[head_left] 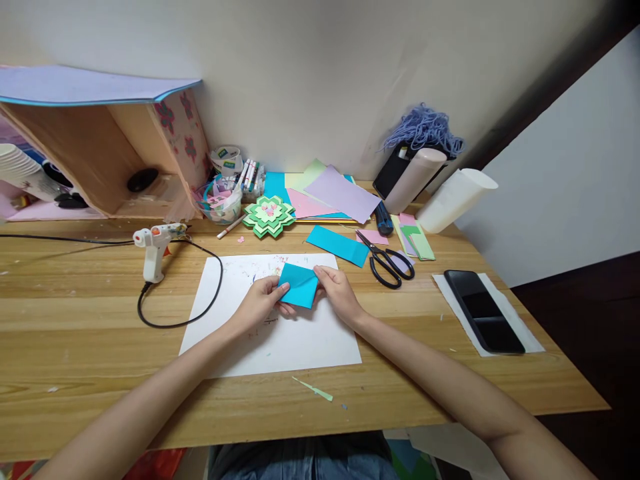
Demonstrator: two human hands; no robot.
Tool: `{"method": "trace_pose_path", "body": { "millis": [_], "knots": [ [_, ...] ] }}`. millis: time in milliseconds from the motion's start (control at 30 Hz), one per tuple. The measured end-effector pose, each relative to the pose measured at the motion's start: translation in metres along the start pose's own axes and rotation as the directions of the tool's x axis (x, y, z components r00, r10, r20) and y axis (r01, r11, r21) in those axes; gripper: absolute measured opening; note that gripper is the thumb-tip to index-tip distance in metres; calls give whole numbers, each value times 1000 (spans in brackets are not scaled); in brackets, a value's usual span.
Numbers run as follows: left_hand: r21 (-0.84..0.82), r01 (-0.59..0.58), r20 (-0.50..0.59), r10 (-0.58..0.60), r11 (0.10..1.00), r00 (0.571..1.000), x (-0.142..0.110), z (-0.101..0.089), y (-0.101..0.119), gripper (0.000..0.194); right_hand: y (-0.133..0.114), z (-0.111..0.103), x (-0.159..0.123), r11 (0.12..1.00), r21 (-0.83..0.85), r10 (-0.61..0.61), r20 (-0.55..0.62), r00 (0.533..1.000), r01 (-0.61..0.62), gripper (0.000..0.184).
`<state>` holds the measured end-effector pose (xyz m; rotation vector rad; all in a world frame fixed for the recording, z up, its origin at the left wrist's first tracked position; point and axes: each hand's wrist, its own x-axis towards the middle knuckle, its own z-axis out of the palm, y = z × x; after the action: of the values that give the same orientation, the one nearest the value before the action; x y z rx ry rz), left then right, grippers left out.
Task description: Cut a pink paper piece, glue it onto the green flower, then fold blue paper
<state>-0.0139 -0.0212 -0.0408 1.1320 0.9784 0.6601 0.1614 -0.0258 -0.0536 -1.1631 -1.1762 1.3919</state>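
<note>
Between my hands is a small blue square of paper (299,285), held a little above a white sheet (310,347) marked with specks of colour. My left hand (261,300) grips its left edge, thumb on top and fingers underneath. At its right edge, my right hand (337,292) pinches the upper corner. A longer blue paper strip (337,245) lies just beyond, with black-handled scissors (386,264) to the right of it. Behind my hands rests a layered green paper flower (269,217) with a pink centre.
A white glue gun (156,250) stands on the left, its black cord looping onto the sheet. Coloured papers (335,193) are stacked by the wall. At right, a phone (483,310) lies on white tissue. An open-fronted box (185,133) occupies the back left.
</note>
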Motion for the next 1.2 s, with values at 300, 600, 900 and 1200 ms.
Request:
{"method": "trace_pose_path", "body": {
  "millis": [300, 600, 900, 1200],
  "knots": [
    [186, -186, -134, 212, 965, 968, -4, 4, -2, 25, -7, 0, 1, 979, -75, 203, 348, 915, -188, 40],
    [171, -160, -153, 187, 972, 970, -3, 4, -2, 24, -10, -6, 2, 963, -206, 253, 472, 845, -173, 41],
    [262, -114, 72, 99, 958, 993, -8, -5, 6, 26, -3, -5, 1, 956, -290, 13, 217, 976, 52, 30],
    [186, 8, 146, -35, 982, 989, -7, -8, 8, 33, 0, 1, -1, 986, -165, 47, 146, 988, -22, 36]
  ]
}}
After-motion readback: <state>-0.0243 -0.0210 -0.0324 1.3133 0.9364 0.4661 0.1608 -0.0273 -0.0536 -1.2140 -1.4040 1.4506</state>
